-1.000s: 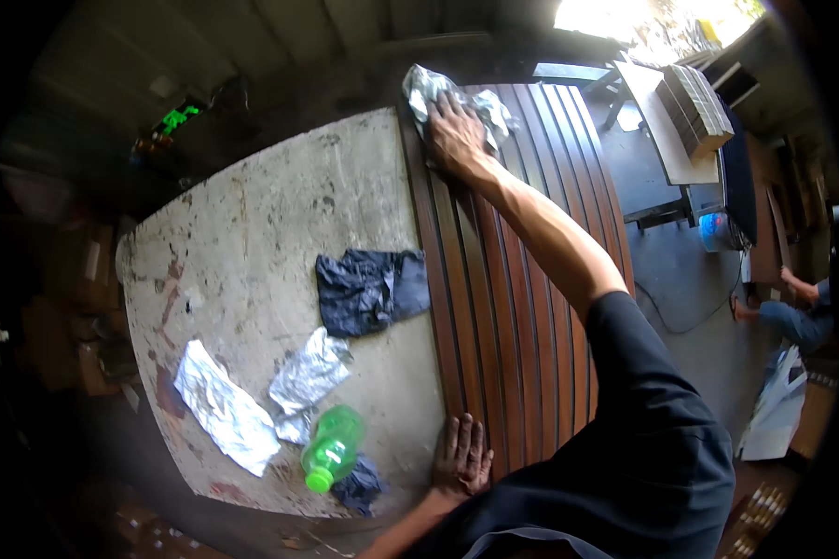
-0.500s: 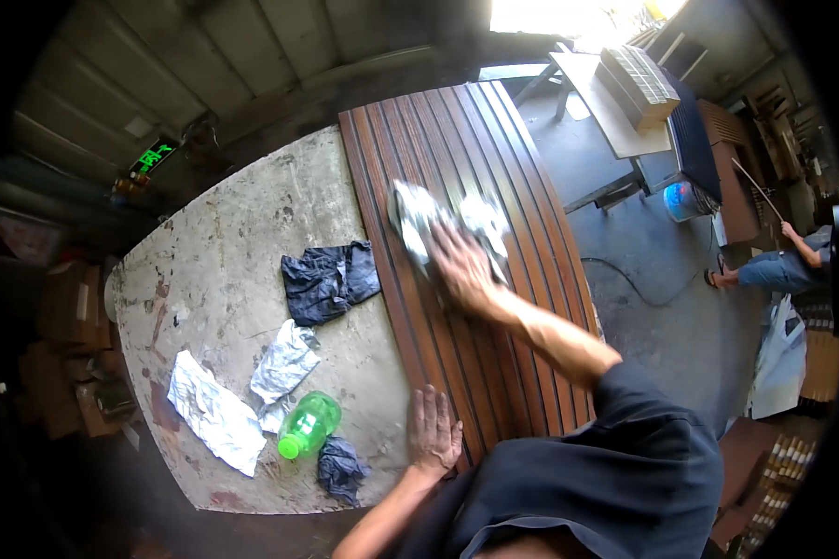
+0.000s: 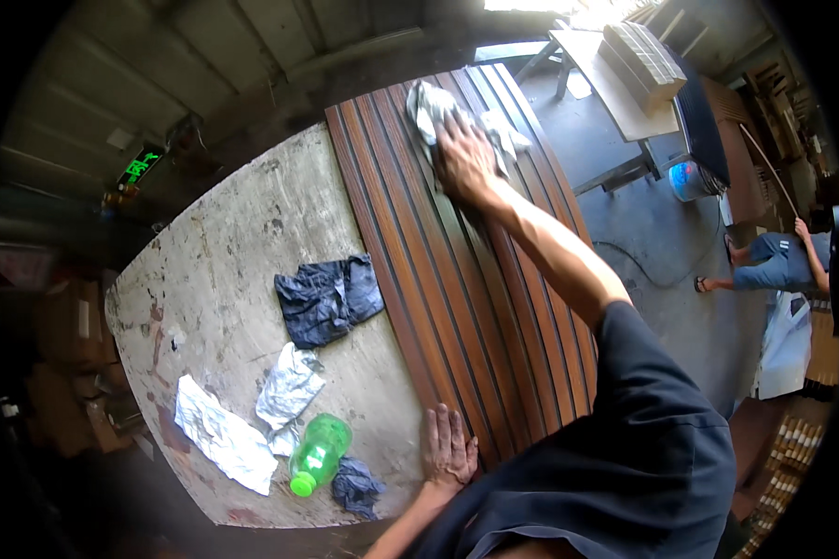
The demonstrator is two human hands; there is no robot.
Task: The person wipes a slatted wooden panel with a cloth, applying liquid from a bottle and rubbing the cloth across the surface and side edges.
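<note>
A brown wood panel with dark lengthwise grooves point(image 3: 419, 242) lies on a worn, pale tabletop point(image 3: 224, 252). Toward the panel's far end, my right hand point(image 3: 466, 160) presses a crumpled white-and-grey rag point(image 3: 429, 107) against the slats, and part of the cloth sticks out beyond the fingers on the right. My left hand point(image 3: 449, 452) rests flat at the panel's near left edge, fingers stretched out, holding nothing. Left of it are a green plastic bottle point(image 3: 323, 447) on its side and a small dark crumpled cloth point(image 3: 356, 486).
A folded black cloth point(image 3: 326, 296) and two white cloths, one crumpled point(image 3: 289, 387) and one spread point(image 3: 222, 433), lie on the tabletop. At the right, a person in blue shorts point(image 3: 776, 261) holds a stick. Behind stand a cardboard box point(image 3: 641, 65) on a bench and a bucket point(image 3: 692, 182).
My right hand has pushed the rag farther away along the slats, and that arm is stretched out more. The left hand stays at the panel's near edge. The view has shifted slightly.
</note>
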